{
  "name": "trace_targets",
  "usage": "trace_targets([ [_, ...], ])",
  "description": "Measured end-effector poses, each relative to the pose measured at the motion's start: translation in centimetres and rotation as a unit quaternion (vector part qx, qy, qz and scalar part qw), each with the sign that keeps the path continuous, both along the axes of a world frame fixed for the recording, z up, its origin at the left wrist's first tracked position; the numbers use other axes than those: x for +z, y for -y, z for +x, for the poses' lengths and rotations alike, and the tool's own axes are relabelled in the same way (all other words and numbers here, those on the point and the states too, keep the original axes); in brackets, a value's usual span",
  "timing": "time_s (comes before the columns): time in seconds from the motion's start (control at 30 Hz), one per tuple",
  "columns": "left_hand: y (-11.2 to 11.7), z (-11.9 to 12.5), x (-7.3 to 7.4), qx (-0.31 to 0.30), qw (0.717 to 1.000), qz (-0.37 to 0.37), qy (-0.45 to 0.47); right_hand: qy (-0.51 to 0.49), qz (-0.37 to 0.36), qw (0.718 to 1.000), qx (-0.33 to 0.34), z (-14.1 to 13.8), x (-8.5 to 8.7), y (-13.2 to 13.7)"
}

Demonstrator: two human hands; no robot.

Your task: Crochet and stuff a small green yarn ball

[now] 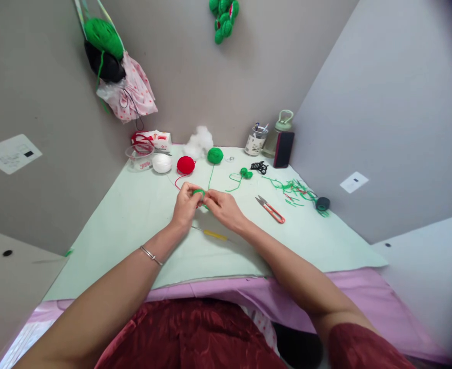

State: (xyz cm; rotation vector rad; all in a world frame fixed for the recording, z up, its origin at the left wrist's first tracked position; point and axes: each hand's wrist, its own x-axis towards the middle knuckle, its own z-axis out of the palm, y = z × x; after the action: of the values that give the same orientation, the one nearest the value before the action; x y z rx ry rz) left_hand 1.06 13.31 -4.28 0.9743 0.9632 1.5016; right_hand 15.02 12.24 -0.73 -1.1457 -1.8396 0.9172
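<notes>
My left hand [187, 203] is closed around a small piece of green crochet work [198, 191], partly hidden by the fingers. Right beside it, my right hand [222, 206] pinches at the edge of the same green piece. A green strand runs from the hands up to a green yarn ball [215, 155]. A red strand leads from near my left hand to a red yarn ball [186, 165], and a white yarn ball [161, 163] sits to its left. Just below the hands lies a crochet hook [215, 234] with a yellow handle.
Orange thread snips [272, 210] lie to the right, near green yarn scraps [297, 189] and black tape [322, 204]. Along the back stand white stuffing [199, 142], a pen cup [255, 142], a bottle [274, 138], a phone [284, 149] and a clear tub [139, 159].
</notes>
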Motion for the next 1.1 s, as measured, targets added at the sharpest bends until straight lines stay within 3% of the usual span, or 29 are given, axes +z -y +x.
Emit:
trace_targets([
  [0.13, 0.0, 0.1, -0.1, 0.011, 1.0, -0.004, 0.013, -0.004, -0.005, 1.0, -0.006, -0.7, -0.5, 0.3],
  [0.3, 0.6, 0.1, 0.5, -0.024, 0.999, 0.005, 0.039, -0.039, -0.047, 0.998, -0.019, -0.5, -1.6, -1.2],
  [0.53, 0.6, -0.2, 0.7, -0.087, 0.995, -0.002, 0.043, -0.045, -0.072, 0.996, -0.002, 0.8, -0.7, -2.0],
  [0.67, -0.1, -0.5, 0.2, -0.065, 0.997, -0.017, 0.037, -0.012, -0.043, 0.999, 0.024, 0.7, -0.3, -1.2],
  [0.9, -0.7, -0.1, -0.9, -0.006, 0.998, -0.051, 0.03, 0.061, 0.035, 0.998, 0.007, -0.5, -1.0, 0.3],
  [1.1, 0.0, 0.1, -0.2, -0.016, 0.996, -0.049, 0.079, 0.07, 0.047, 0.996, 0.006, -0.4, -1.1, -0.2],
])
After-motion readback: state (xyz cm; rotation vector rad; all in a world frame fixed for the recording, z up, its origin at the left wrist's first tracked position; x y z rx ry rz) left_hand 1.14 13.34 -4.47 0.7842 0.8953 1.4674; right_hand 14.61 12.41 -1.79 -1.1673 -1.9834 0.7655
